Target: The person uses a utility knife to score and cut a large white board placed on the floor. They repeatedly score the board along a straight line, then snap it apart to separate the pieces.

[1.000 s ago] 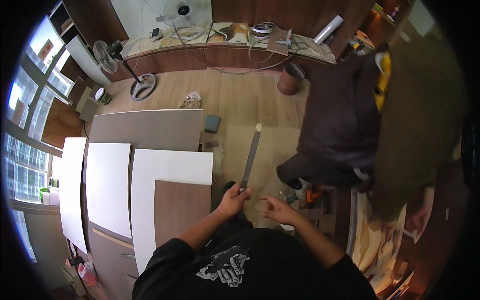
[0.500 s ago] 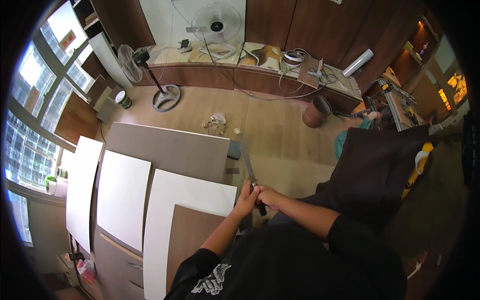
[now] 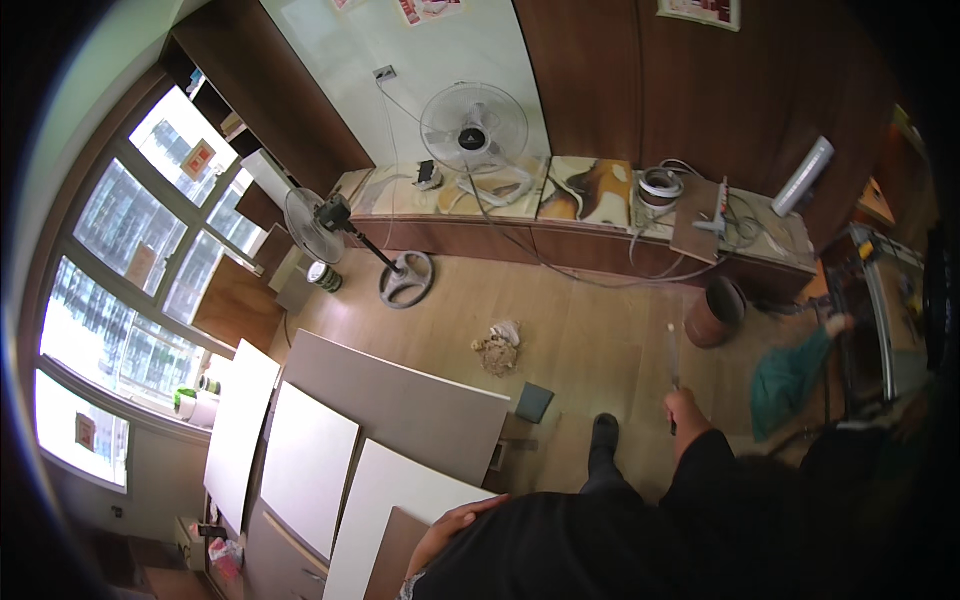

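My right hand (image 3: 683,408) is closed around the handle of a long, narrow metal tool (image 3: 673,352). Its flat strip points away from me and ends in a pale tip; the exact kind cannot be made out. My left hand (image 3: 452,528) is against the front of my black shirt, fingers stretched out and holding nothing. It overlaps the corner of a white board (image 3: 400,480) with a smaller brown board (image 3: 393,556) on it. I cannot tell whether the hand touches them.
More white panels (image 3: 312,455) and a wide grey-brown board (image 3: 395,385) lie to the left. On the wooden floor are a heap of debris (image 3: 498,350), a dark square piece (image 3: 535,402), a brown bin (image 3: 715,312) and a green cloth (image 3: 790,380). A standing fan (image 3: 318,225) is farther back.
My hands have come apart. The right one has moved right with the tool; the left one has let go and dropped back to my shirt. My view has shifted, and one foot now shows.
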`<state>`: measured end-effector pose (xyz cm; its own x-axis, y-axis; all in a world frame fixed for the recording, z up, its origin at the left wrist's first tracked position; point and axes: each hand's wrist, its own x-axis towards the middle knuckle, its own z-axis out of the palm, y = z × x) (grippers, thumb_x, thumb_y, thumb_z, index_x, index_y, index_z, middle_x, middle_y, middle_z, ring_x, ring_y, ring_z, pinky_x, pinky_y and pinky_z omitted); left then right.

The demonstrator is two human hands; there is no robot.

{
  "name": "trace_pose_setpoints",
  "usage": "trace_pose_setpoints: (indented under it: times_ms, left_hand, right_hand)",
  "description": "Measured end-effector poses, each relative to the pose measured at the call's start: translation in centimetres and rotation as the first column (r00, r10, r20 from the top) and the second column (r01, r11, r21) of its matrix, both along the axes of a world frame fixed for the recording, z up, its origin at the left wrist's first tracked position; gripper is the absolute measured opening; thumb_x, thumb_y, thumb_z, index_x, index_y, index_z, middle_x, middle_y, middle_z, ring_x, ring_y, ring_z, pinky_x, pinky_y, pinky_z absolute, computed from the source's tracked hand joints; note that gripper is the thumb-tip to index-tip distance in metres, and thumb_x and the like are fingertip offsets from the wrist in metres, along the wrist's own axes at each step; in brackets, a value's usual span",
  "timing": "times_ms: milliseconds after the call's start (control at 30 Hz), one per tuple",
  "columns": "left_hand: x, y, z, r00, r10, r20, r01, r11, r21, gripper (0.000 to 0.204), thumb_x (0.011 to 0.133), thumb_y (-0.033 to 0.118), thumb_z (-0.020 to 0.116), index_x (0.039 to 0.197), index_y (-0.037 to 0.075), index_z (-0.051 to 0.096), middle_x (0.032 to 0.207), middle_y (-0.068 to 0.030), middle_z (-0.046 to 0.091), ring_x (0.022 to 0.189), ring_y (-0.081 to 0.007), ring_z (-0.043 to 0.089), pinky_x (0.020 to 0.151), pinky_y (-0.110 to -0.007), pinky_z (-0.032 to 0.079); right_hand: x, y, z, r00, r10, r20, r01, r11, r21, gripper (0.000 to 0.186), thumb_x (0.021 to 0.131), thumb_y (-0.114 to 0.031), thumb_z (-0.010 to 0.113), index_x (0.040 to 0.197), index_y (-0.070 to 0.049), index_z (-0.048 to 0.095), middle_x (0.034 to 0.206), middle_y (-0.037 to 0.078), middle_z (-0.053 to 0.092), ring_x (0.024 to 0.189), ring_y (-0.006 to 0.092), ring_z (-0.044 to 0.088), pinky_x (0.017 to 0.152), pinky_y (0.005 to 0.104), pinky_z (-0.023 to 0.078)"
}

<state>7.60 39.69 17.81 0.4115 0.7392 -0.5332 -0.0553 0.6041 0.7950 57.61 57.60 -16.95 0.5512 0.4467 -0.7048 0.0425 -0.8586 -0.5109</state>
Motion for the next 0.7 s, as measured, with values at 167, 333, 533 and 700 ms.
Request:
trace_pose_setpoints:
  times_ms: [167, 333, 533, 700]
  left_hand:
    - [1.6, 7.0, -6.7, 0.982, 0.101, -0.161, -0.114, 0.991, -0.071, 0.037, 0.106, 0.029, 0.052, 0.118, -0.002, 0.068, 0.131, -0.0160, 0.066, 0.124, -0.0206, 0.058, 0.107, -0.034, 0.043]
    - [4.3, 13.5, -8.0, 0.884, 0.061, -0.463, -0.054, 0.998, 0.029, 0.048, 0.108, 0.042, 0.044, 0.095, 0.002, 0.067, 0.107, -0.0116, 0.073, 0.096, -0.0177, 0.063, 0.092, -0.031, 0.048]
    - [9.0, 21.1, -10.5, 0.985, 0.016, -0.172, -0.020, 1.000, -0.021, 0.057, 0.108, 0.052, 0.038, 0.124, 0.006, 0.068, 0.117, -0.0076, 0.071, 0.099, -0.0143, 0.060, 0.090, -0.029, 0.048]
    - [9.5, 30.4, -7.6, 0.966, -0.254, -0.056, 0.260, 0.949, 0.181, 0.041, 0.106, 0.029, 0.053, 0.135, 0.002, 0.062, 0.135, -0.0117, 0.063, 0.130, -0.0208, 0.053, 0.114, -0.034, 0.036]
  right_hand:
    - [6.7, 2.5, -2.5, 0.947, 0.248, -0.206, -0.292, 0.930, -0.223, 0.012, 0.091, -0.004, 0.062, 0.098, 0.006, 0.060, 0.065, 0.016, 0.062, 0.049, 0.0247, 0.059, 0.043, 0.0380, 0.044]
    - [2.6, 3.3, 1.9, 0.927, 0.353, -0.125, -0.365, 0.926, -0.092, 0.035, 0.090, -0.029, 0.075, 0.086, 0.003, 0.061, 0.060, 0.012, 0.060, 0.045, 0.0228, 0.058, 0.042, 0.0397, 0.045]
    - [1.3, 10.7, 2.3, 0.812, 0.490, -0.317, -0.483, 0.869, 0.104, 0.027, 0.094, -0.028, 0.072, 0.087, -0.005, 0.061, 0.061, 0.006, 0.055, 0.045, 0.0177, 0.053, 0.042, 0.0334, 0.043]
    - [0.2, 20.7, 5.5, 0.684, 0.718, -0.124, -0.701, 0.695, 0.159, 0.025, 0.094, -0.027, 0.069, 0.084, -0.007, 0.060, 0.059, 0.002, 0.054, 0.047, 0.0144, 0.053, 0.043, 0.0309, 0.041]
